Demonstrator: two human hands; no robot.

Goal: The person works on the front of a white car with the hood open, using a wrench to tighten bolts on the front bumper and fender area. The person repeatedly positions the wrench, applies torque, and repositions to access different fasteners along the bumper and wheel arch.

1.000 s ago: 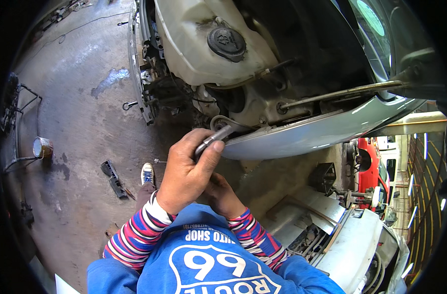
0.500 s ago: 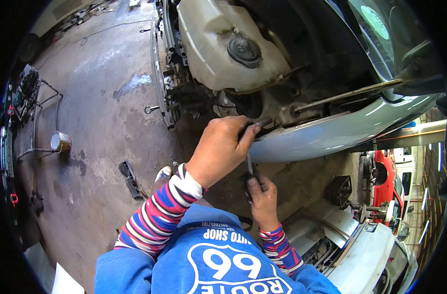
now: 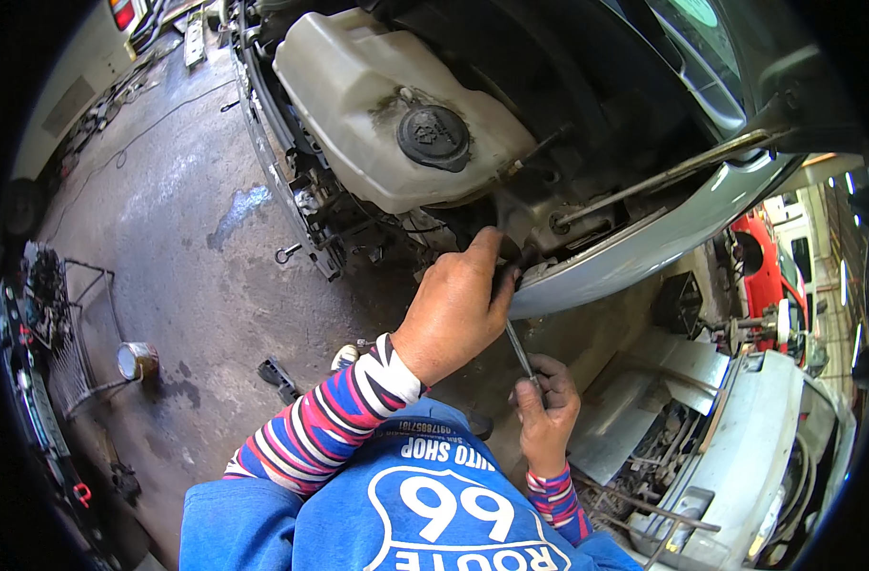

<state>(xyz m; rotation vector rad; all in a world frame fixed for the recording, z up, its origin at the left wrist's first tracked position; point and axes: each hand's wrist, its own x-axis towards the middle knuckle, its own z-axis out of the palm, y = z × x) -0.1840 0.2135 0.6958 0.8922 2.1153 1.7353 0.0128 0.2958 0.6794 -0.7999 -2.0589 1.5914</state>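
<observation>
One wire-mesh rack (image 3: 65, 373) stands at the far left; one can (image 3: 137, 361) is located just beside it. One dark elongated part (image 3: 278, 379) lies on the floor (image 3: 235, 305). Right of it, one translucent reservoir (image 3: 358, 124) carries one black round cap (image 3: 434, 137). Two hands, each with one striped sleeve, are in view. The left hand (image 3: 451, 314) is at the near end of the fender (image 3: 625, 262), fingers bent; whether they enclose an object cannot be told, as the fingertips are hidden. One metal shaft (image 3: 519, 348) is located between the hands, slanting down from beneath the left hand. The right hand (image 3: 548, 411) grips the lower end of the shaft between thumb and fingers. One thin rod (image 3: 658, 181) runs above the fender. Farther right: one dark crate (image 3: 677, 303), one pale vehicle body (image 3: 749, 409), one red vehicle (image 3: 760, 271).
</observation>
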